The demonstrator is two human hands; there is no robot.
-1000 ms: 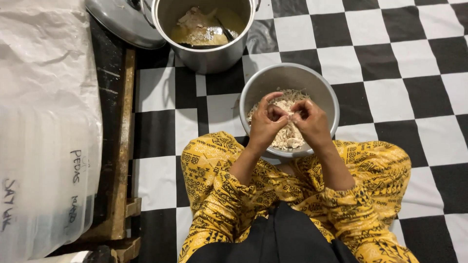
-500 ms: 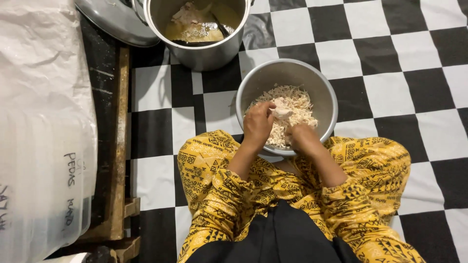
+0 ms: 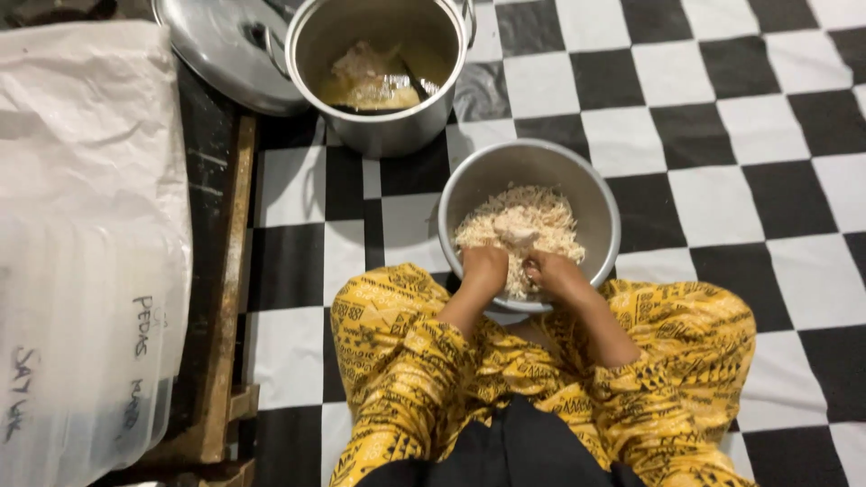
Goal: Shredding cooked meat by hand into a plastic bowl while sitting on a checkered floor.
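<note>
While lowered into bowl (image 3: 600,194) since 1 second ago | left hand (image 3: 484,269), right hand (image 3: 552,273): both pinched on 1 chicken piece (image 3: 516,236) | shredding ongoing

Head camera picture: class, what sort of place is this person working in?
Probably a home or small food-preparation area, worked at floor level. A metal bowl of shredded food and a cooking pot with its lid beside it stand on a black-and-white checked floor.
</note>
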